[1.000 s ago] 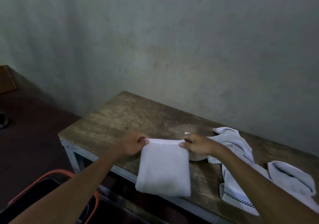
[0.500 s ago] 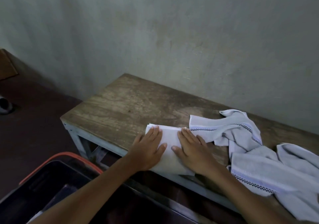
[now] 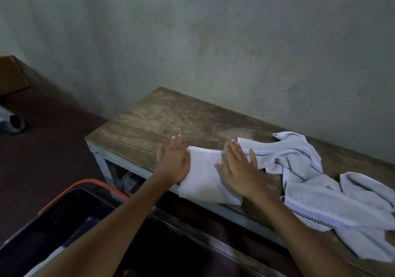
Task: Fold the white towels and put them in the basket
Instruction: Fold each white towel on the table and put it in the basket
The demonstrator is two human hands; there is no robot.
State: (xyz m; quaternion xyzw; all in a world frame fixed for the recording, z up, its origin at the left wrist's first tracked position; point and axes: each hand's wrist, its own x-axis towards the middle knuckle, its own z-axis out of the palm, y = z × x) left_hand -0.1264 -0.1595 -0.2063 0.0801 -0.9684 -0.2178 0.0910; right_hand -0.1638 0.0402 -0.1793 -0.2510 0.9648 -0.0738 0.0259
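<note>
A small folded white towel lies on the wooden table, close to the front edge, and its near end reaches that edge. Both hands are flat and open, with straight fingers, and neither one is holding anything. The left hand rests on the left side of the folded towel, with its fingertips out over the bare wood. The right hand lies flat on the right side of the same towel. The two hands are a little apart, and a strip of towel shows between them. Just to the right, a heap of loose white towels with thin dark checked stripes is spread over the table. One corner of the heap touches the right hand's fingers. The basket sits on the floor at the lower left, near the end of the table. It is dark with an orange rim, and it is too dim inside to tell what is in it. A plain grey wall stands behind the table.
</note>
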